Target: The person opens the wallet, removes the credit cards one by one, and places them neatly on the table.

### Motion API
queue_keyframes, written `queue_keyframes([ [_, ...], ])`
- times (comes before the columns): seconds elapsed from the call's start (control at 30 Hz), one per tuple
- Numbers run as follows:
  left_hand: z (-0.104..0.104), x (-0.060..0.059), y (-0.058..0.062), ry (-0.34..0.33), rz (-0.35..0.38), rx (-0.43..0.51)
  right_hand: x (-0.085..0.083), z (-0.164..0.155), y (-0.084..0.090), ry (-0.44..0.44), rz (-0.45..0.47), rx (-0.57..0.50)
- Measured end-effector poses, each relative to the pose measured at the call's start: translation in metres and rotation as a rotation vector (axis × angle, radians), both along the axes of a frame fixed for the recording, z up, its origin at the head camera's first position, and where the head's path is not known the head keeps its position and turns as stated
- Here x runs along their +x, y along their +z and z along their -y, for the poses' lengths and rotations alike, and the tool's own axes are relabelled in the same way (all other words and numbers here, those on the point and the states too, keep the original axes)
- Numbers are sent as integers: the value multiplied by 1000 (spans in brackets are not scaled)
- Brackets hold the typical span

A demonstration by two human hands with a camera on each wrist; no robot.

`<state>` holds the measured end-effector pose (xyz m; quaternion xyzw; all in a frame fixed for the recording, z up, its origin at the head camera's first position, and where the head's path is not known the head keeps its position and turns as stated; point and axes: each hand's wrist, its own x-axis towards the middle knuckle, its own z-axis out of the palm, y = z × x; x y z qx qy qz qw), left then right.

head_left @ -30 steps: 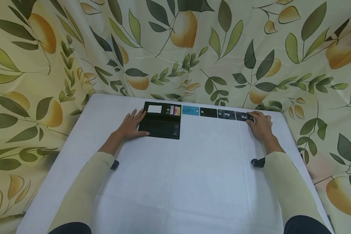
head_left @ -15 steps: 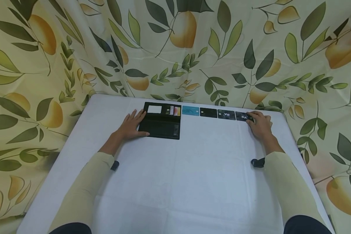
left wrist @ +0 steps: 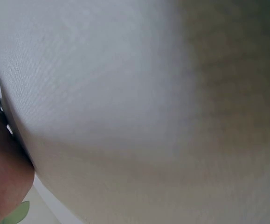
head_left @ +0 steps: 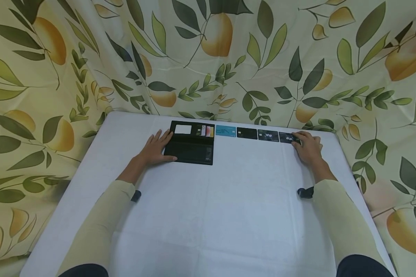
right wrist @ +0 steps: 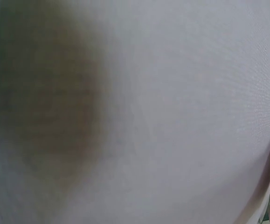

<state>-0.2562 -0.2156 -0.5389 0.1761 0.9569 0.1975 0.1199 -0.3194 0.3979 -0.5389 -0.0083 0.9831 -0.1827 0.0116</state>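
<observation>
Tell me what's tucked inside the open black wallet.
The wallet shows a white card and several overlapping cards in its upper slots. Lower pockets' contents are hidden.

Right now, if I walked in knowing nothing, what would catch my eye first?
Probably the leaf-and-fruit curtain draped behind and beside the white table. Next, the open black wallet at the table's far edge, with the left hand resting on its left side. To its right runs a row of cards: a teal card, then dark ones, the right hand touching the last VIP card.
</observation>
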Motion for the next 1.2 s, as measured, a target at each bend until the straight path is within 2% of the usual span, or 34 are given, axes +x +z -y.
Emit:
queue_keyframes([
  [0.27, 0, 0, 0, 2, 3, -1, 0, -1, 3, 0, -62, -63],
  [0.47, -1, 1, 1, -3, -5, 13, 4, 8, 7, -31, -90, -90],
  [0.73, 0, -1, -1, -5, -5, 16, 13, 29, 0, -52, -107, -142],
  [1.2, -1, -1, 1, -7, 6, -10, 24, 81, -3, 84, -166, -170],
])
